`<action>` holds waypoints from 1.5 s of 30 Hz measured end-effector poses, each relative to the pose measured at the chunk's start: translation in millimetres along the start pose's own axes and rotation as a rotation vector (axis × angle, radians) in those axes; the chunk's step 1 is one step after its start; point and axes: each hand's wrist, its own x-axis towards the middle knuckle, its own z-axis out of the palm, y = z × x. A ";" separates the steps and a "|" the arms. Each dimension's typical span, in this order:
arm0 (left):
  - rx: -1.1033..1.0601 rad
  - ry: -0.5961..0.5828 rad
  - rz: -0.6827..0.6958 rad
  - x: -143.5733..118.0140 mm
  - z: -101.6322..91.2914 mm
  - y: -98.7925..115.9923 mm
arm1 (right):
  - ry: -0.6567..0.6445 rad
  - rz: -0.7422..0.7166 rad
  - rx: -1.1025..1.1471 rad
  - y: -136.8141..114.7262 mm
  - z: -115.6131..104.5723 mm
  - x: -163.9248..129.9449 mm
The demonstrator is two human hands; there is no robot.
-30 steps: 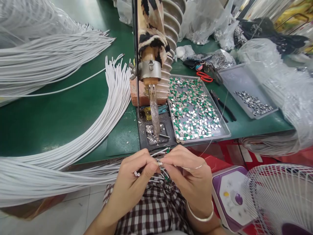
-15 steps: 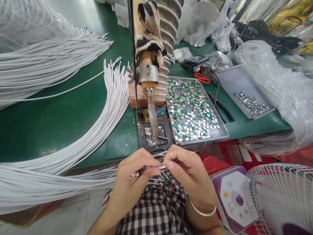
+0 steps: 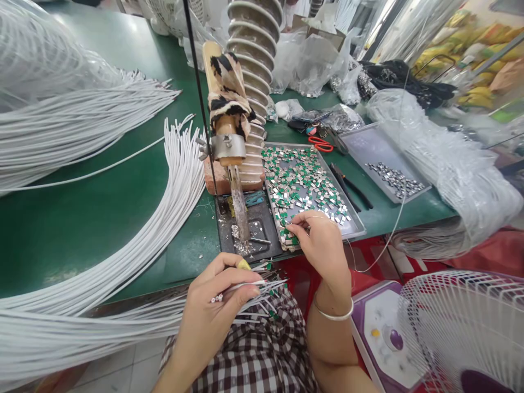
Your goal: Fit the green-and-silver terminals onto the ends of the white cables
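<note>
My left hand (image 3: 223, 297) is closed around white cables (image 3: 172, 314), one pinched between thumb and forefinger with its tip pointing right. Something yellow covers a fingertip. Small green pieces hang on some cable ends over my checkered clothing. My right hand (image 3: 321, 243) reaches over the near left part of a grey tray (image 3: 360, 229). Its thumb and forefinger pinch at the small green-and-silver connectors (image 3: 295, 169) spread there. A thin solder wire (image 3: 397, 224) runs to this hand. Left of the tray, a soldering iron (image 3: 237, 202) points down over a dark base (image 3: 262, 248) with solder bits.
A bent bundle of white cables (image 3: 155, 218) lies on the green table (image 3: 82, 229); another pile (image 3: 82, 120) is behind it. A ribbed hose (image 3: 254, 65) rises behind the iron. Pliers (image 3: 352, 188), red-handled scissors (image 3: 320, 144), a tray of metal parts (image 3: 368, 147) and a fan (image 3: 462, 327) are to the right.
My right hand has left the cable tip beside my left hand and moved up and right to the connector tray. My left hand still holds the cables. The view has shifted slightly.
</note>
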 end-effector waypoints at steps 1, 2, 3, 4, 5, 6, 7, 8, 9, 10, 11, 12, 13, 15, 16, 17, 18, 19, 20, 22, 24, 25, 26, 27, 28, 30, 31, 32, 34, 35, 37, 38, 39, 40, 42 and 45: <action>-0.005 0.022 -0.016 -0.9 0.2 0.3 | 0.014 0.010 0.031 0.3 -1.1 0.3; -0.002 0.036 -0.024 -1.5 0.1 0.4 | 0.028 0.019 0.066 0.3 -2.4 0.4; 0.005 0.050 -0.024 -1.7 -0.2 0.2 | 0.040 0.026 0.102 -0.3 -3.5 0.1; 0.014 0.064 -0.014 -1.3 -0.6 -0.1 | 0.052 0.031 0.133 -1.7 -4.3 -1.1; 0.023 0.076 0.003 -0.4 -0.9 -0.4 | 0.067 0.036 0.176 -4.1 -4.5 -3.1; 0.029 0.090 0.025 1.1 -1.1 -0.6 | 0.085 0.042 0.241 -7.5 -4.2 -6.1; 0.031 0.105 0.047 3.1 -1.1 -0.5 | 0.101 0.047 0.324 -11.9 -3.3 -10.0; 0.028 0.113 0.065 5.3 -0.8 0.0 | 0.114 0.055 0.438 -17.1 -1.8 -14.6; 0.025 0.114 0.078 7.8 -0.4 1.0 | 0.118 0.057 0.558 -22.8 0.1 -19.6; 0.022 0.109 0.082 10.3 0.2 2.3 | 0.108 0.059 0.660 -28.8 2.2 -24.7; 0.021 0.099 0.078 12.6 0.9 4.0 | 0.086 0.061 0.735 -34.7 4.5 -29.4; 0.020 0.086 0.073 14.6 1.6 5.7 | 0.068 0.069 0.785 -40.3 6.7 -33.6; 0.019 0.076 0.067 16.3 2.4 7.5 | 0.054 0.084 0.819 -45.5 8.9 -37.0; 0.013 0.088 0.052 18.4 3.8 10.4 | 0.050 0.108 0.858 -53.8 12.8 -41.5; 0.010 0.098 0.044 19.0 4.4 11.5 | 0.055 0.113 0.864 -56.8 14.4 -42.8; 0.008 0.109 0.036 19.3 4.9 12.4 | 0.062 0.111 0.864 -59.2 15.7 -43.7; 0.008 0.118 0.029 19.4 5.1 13.2 | 0.067 0.105 0.858 -60.8 16.8 -44.3; 0.007 0.123 0.024 19.5 5.2 13.9 | 0.071 0.099 0.850 -62.0 17.8 -44.9; 0.006 0.124 0.021 19.6 5.2 14.5 | 0.075 0.094 0.842 -62.7 18.6 -45.6; 0.000 0.131 0.021 20.1 4.6 15.6 | 0.085 0.080 0.831 -63.1 20.1 -47.3; -0.006 0.136 0.024 21.0 3.9 16.3 | 0.100 0.063 0.822 -62.6 21.7 -49.7; -0.006 0.140 0.024 21.5 3.5 16.4 | 0.113 0.049 0.812 -62.0 22.4 -51.1; -0.005 0.146 0.027 22.1 3.1 16.4 | 0.128 0.028 0.796 -61.1 23.0 -52.6; -0.002 0.150 0.031 22.6 2.6 16.3 | 0.136 -0.004 0.770 -60.0 23.4 -54.1; 0.001 0.152 0.036 23.0 2.2 16.2 | 0.137 -0.044 0.729 -58.8 23.6 -55.4; 0.005 0.148 0.041 23.1 1.3 16.2 | 0.138 -0.125 0.623 -56.5 23.5 -57.8; 0.006 0.142 0.041 22.9 0.8 16.5 | 0.143 -0.154 0.570 -55.6 23.2 -58.6; 0.006 0.137 0.040 22.6 0.4 16.9 | 0.156 -0.175 0.525 -55.2 22.8 -59.2; 0.006 0.135 0.037 22.0 -0.3 17.8 | 0.212 -0.217 0.477 -56.1 22.0 -59.4; 0.004 0.138 0.038 21.9 -0.6 18.2 | 0.242 -0.246 0.470 -57.4 21.6 -59.1; -0.002 0.147 0.053 22.0 -1.3 18.7 | 0.290 -0.311 0.445 -61.3 20.4 -57.9; -0.006 0.150 0.063 22.2 -1.7 18.8 | 0.305 -0.335 0.423 -63.7 19.7 -57.1; -0.008 0.149 0.071 22.6 -2.1 18.8 | 0.320 -0.351 0.395 -66.0 18.8 -56.3; -0.011 0.149 0.079 23.0 -2.6 18.9 | 0.333 -0.361 0.363 -68.2 17.9 -55.5; -0.014 0.149 0.086 23.7 -3.5 19.4 | 0.355 -0.376 0.319 -72.0 16.4 -53.9; -0.027 0.154 0.090 24.6 -4.2 21.2 | 0.379 -0.393 0.287 -75.1 15.5 -51.6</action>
